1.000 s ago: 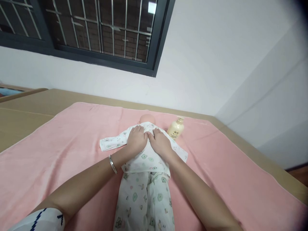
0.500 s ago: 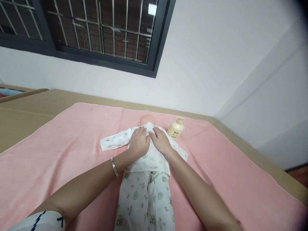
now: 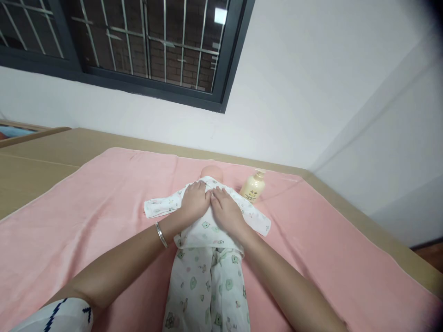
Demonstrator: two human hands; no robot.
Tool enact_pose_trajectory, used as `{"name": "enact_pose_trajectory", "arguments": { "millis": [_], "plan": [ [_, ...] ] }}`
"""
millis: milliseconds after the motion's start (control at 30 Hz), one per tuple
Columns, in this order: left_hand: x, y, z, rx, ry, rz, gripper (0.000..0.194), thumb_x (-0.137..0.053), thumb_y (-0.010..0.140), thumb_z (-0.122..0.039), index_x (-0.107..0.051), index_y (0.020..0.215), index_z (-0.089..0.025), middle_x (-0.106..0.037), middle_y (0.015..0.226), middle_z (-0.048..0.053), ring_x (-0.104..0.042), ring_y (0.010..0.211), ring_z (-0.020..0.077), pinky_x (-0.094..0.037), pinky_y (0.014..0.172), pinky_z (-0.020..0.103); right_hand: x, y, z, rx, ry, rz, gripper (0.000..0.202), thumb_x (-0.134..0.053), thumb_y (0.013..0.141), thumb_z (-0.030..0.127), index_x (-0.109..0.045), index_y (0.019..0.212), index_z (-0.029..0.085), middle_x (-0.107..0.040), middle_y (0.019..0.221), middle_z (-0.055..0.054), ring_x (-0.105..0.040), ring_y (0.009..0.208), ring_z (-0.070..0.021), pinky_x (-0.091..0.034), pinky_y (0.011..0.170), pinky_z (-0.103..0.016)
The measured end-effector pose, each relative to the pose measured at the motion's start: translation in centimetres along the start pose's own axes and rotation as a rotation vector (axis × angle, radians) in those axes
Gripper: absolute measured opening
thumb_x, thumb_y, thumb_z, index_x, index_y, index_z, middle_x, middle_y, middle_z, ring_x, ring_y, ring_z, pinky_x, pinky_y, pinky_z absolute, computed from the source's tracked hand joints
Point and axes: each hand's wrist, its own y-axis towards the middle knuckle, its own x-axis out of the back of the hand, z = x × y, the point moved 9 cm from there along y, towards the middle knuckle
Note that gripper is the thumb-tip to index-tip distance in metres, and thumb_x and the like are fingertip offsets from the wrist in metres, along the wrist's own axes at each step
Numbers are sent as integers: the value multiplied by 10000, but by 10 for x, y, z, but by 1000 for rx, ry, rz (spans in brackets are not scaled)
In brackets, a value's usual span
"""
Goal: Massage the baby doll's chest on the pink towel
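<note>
A doll (image 3: 212,172) in white printed clothes lies on a pink cloth (image 3: 117,184), its head toward the wall and its sleeves spread to both sides. My left hand (image 3: 195,201) rests flat on the left of the printed top (image 3: 206,233), fingers extended toward the doll's head. Beside it, my right hand (image 3: 226,210) lies on the chest with its fingers stretched out. The thumbs are close together near the middle. Printed trousers (image 3: 194,286) cover the doll's legs. Right of the doll's head stands a pale yellow pump bottle (image 3: 254,186).
Under the cloth is a wooden surface (image 3: 44,150) whose edges show at the back and right. Behind it rise a white wall (image 3: 277,101) and a dark-framed window (image 3: 145,90) with metal bars. A silver bangle circles my left wrist.
Both hands have shifted slightly left across the chest, and the top has moved with them. The right sleeve has swung a little toward me.
</note>
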Motion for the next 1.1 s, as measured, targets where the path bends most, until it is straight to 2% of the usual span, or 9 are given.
{"name": "enact_pose_trajectory", "arguments": {
  "millis": [100, 200, 267, 367, 433, 600, 700, 933, 1100],
  "plan": [
    [2, -22, -33, -119, 91, -97, 446, -391, 948, -223, -548, 1316, -27, -577, 1378, 231, -492, 1334, 345, -344, 1130, 504, 4, 21, -26, 20, 83, -44, 505, -265, 1028, 356, -530, 1414, 166, -451, 1516, -98, -320, 1463, -242, -209, 1222, -453],
    [2, -28, -51, -250, 80, -89, 433, -382, 935, -175, -581, 1293, -35, -607, 1351, 216, -495, 1338, 324, -334, 1149, 483, 6, 31, -36, 79, 132, -44, 480, -257, 1027, 332, -564, 1375, 211, -488, 1492, -56, -365, 1438, -208, -220, 1221, -447],
    [5, -19, -42, -250, 29, -61, 420, -364, 944, -179, -600, 1270, -59, -620, 1345, 191, -518, 1321, 290, -348, 1151, 445, 8, 26, -28, 98, 90, -46, 471, -274, 1022, 315, -563, 1374, 195, -498, 1482, -69, -383, 1425, -213, -233, 1214, -445],
    [7, -1, -14, -121, -45, -25, 407, -344, 966, -225, -614, 1236, -84, -626, 1340, 172, -548, 1289, 266, -403, 1115, 412, 13, 10, -4, 78, -39, -49, 459, -301, 1016, 298, -595, 1330, 138, -523, 1449, -128, -404, 1407, -249, -260, 1193, -433],
    [6, 3, -4, -72, -44, -27, 404, -340, 970, -236, -616, 1223, -83, -634, 1324, 171, -558, 1275, 268, -415, 1104, 410, 14, 3, 9, 77, -73, -21, 452, -293, 1025, 309, -646, 1248, 136, -574, 1389, -140, -464, 1357, -252, -305, 1163, -404],
    [4, -14, -26, -127, 63, -129, 416, -371, 960, -222, -611, 1251, -48, -625, 1333, 194, -530, 1305, 308, -374, 1139, 463, 17, 16, -4, 97, -36, -22, 425, -276, 1034, 295, -635, 1217, 159, -598, 1353, -117, -505, 1301, -217, -338, 1124, -363],
    [4, -17, -35, -170, 33, -113, 383, -410, 940, -215, -651, 1208, -84, -637, 1322, 174, -532, 1304, 303, -390, 1134, 459, 13, 25, -14, 126, -73, -37, 393, -284, 1027, 261, -619, 1206, 157, -613, 1318, -113, -514, 1269, -222, -344, 1109, -381],
    [4, 4, 1, -27, -90, -43, 361, -376, 950, -228, -675, 1133, -141, -662, 1302, 130, -570, 1269, 268, -402, 1129, 447, 9, -1, 9, 30, -226, -36, 409, -358, 995, 240, -587, 1311, 118, -536, 1424, -155, -404, 1396, -276, -292, 1154, -396],
    [1, 0, 0, -39, -63, -114, 413, -376, 951, -231, -620, 1247, -76, -642, 1326, 156, -543, 1303, 276, -372, 1159, 432, 18, 9, -5, -1, -175, -56, 365, -338, 1021, 294, -628, 1211, 182, -590, 1364, -116, -477, 1334, -244, -364, 1089, -371]
  ]
}}
